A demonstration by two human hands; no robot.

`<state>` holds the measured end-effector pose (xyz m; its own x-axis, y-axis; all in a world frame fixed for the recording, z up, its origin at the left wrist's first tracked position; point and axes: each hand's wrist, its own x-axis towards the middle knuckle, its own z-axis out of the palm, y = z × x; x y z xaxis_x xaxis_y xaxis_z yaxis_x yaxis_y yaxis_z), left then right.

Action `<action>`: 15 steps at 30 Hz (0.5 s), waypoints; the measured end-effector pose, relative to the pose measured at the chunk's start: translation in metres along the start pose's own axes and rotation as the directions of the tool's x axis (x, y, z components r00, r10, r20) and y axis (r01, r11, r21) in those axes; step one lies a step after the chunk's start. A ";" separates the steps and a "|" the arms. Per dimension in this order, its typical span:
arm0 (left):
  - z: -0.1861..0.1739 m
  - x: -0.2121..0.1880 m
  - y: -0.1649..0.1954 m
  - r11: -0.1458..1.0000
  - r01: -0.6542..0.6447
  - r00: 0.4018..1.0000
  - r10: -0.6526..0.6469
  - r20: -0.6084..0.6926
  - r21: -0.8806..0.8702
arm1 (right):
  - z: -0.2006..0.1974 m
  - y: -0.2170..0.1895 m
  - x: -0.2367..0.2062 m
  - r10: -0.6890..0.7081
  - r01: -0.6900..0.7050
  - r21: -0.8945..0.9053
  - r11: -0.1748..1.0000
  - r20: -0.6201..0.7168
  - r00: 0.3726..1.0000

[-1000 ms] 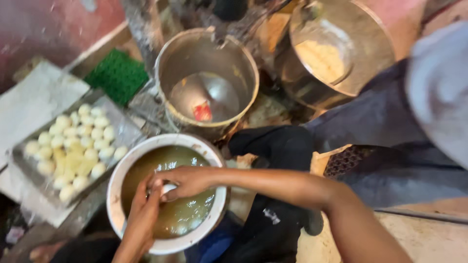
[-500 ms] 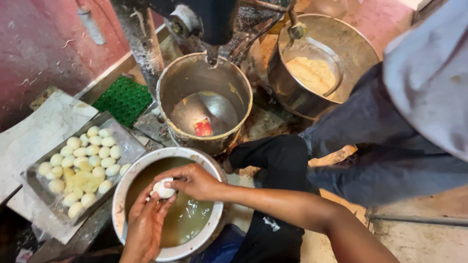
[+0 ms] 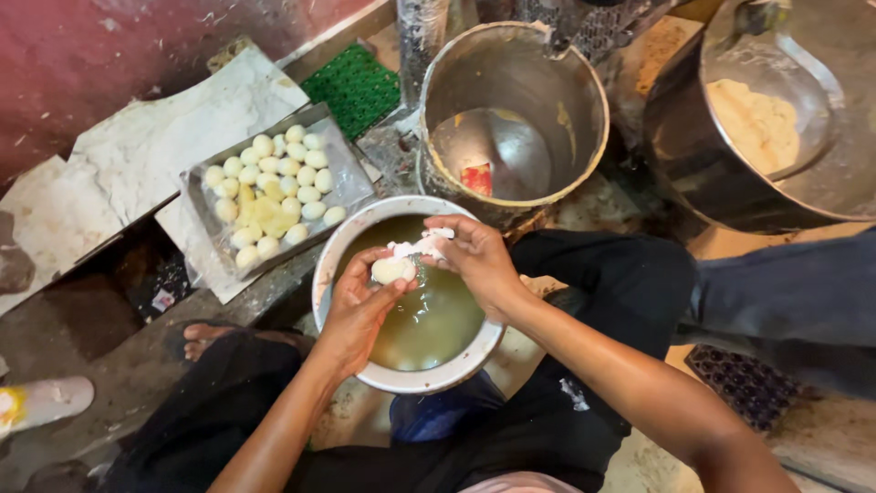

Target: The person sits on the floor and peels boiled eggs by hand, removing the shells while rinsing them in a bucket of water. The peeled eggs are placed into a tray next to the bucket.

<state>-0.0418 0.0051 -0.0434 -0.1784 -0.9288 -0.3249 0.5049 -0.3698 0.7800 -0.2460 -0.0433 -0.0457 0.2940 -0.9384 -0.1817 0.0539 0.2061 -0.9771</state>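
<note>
Both hands are over the bowl (image 3: pixel 347 246) of murky water, left hand (image 3: pixel 358 306) clamped on the egg (image 3: pixel 393 269), right hand (image 3: pixel 474 258) pinching shell (image 3: pixel 422 245) at its 2 o'clock, tray (image 3: pixel 342 173) at 10.

One white bowl (image 3: pixel 339 245), one tray (image 3: pixel 351 173), two steel pots (image 3: pixel 584 82), roughly two dozen peeled eggs (image 3: pixel 274 187).

Support: concrete floor (image 3: pixel 109 365) | 10 o'clock: tray of peeled eggs (image 3: pixel 274 187), green mat (image 3: pixel 356 87) | 12: steel pot (image 3: pixel 511 119) | centre: white bowl (image 3: pixel 411 374)
</note>
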 end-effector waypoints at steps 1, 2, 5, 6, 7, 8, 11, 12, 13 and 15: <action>0.000 0.000 0.000 0.999 0.018 0.999 -0.017 -0.035 0.038 | -0.002 -0.002 -0.003 -0.027 0.030 -0.172 0.985 0.016 1.000; 0.000 0.001 -0.001 0.996 0.037 0.997 -0.032 -0.068 0.075 | -0.004 -0.003 -0.006 -0.127 0.151 -0.314 0.937 0.096 0.987; 0.000 0.002 -0.005 0.985 -0.012 1.000 0.015 -0.013 0.170 | -0.004 -0.001 -0.011 -0.194 0.301 -0.482 0.823 0.260 0.946; 0.000 0.003 -0.006 0.971 -0.053 0.999 0.053 0.005 0.233 | -0.002 0.001 -0.011 -0.109 0.201 -0.422 0.884 0.232 0.967; 0.000 0.004 -0.007 0.951 -0.094 0.996 0.091 0.025 0.296 | -0.001 0.004 -0.009 -0.021 0.097 -0.356 0.929 0.211 0.977; 0.000 0.005 -0.008 0.924 -0.135 0.991 0.127 0.046 0.359 | 0.000 0.007 -0.007 -0.018 0.069 -0.288 0.955 0.176 0.984; -0.003 0.009 -0.006 0.992 -0.013 0.999 0.019 -0.050 0.128 | 0.002 0.008 0.002 -0.019 0.025 -0.089 0.996 0.067 0.998; -0.004 0.011 -0.005 0.995 -0.013 0.997 0.021 -0.077 0.098 | 0.001 0.005 0.004 -0.030 0.032 -0.048 0.998 0.040 0.999; -0.006 0.013 -0.005 0.998 -0.012 0.994 0.019 -0.104 0.067 | 0.000 0.000 0.003 -0.036 0.036 -0.008 0.999 0.011 0.999; -0.010 0.016 -0.006 0.998 0.010 0.990 -0.001 -0.142 0.067 | -0.003 -0.013 -0.001 -0.267 0.324 -0.428 0.844 0.190 0.945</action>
<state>-0.0397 -0.0075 -0.0586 -0.0572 -0.9156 -0.3981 0.4454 -0.3802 0.8106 -0.2500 -0.0463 -0.0333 0.4443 -0.8891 0.1099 -0.2677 -0.2489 -0.9308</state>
